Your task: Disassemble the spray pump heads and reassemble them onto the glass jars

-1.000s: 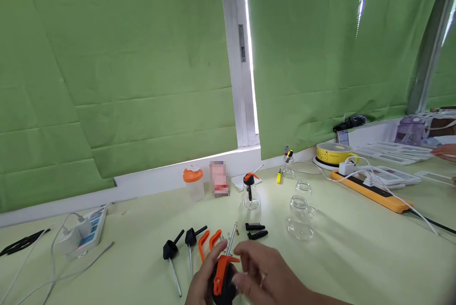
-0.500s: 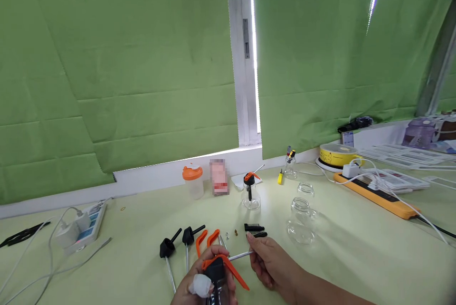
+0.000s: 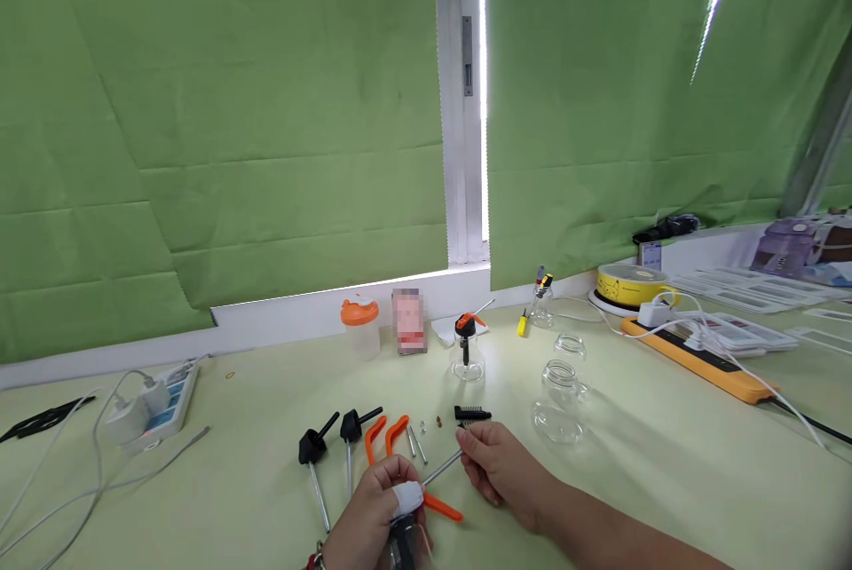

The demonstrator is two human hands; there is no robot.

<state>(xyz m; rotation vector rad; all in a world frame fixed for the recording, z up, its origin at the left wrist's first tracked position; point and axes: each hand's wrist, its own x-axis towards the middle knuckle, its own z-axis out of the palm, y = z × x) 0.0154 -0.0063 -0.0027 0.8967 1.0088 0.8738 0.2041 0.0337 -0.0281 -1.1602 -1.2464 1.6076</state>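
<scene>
My left hand (image 3: pixel 384 503) is closed round a pump head (image 3: pixel 404 543) with a black body and an orange lever (image 3: pixel 442 507). White wrapping covers part of its thumb. A thin metal tube (image 3: pixel 443 469) sticks out of the pump head towards the right. My right hand (image 3: pixel 496 470) pinches the tube's far end. Just beyond its fingertips lies a black part with a spring (image 3: pixel 471 415). Two black pump heads with metal tubes, one (image 3: pixel 312 447) left of the other (image 3: pixel 351 427), lie beyond my left hand. Two orange levers (image 3: pixel 398 434) and metal pins (image 3: pixel 417 443) are beside them.
Glass jars (image 3: pixel 559 419) stand right of centre. Behind are an assembled glass bottle (image 3: pixel 469 361), a cup with an orange lid (image 3: pixel 360 314) and a yellow screwdriver (image 3: pixel 523 323). Power strips with cables lie left (image 3: pixel 163 415) and right (image 3: pixel 706 363).
My left hand has rolled over the pump head, so its wrapped thumb now covers the top. The lever and metal tube have turned; the tube slants up more steeply. My right hand still grips its end.
</scene>
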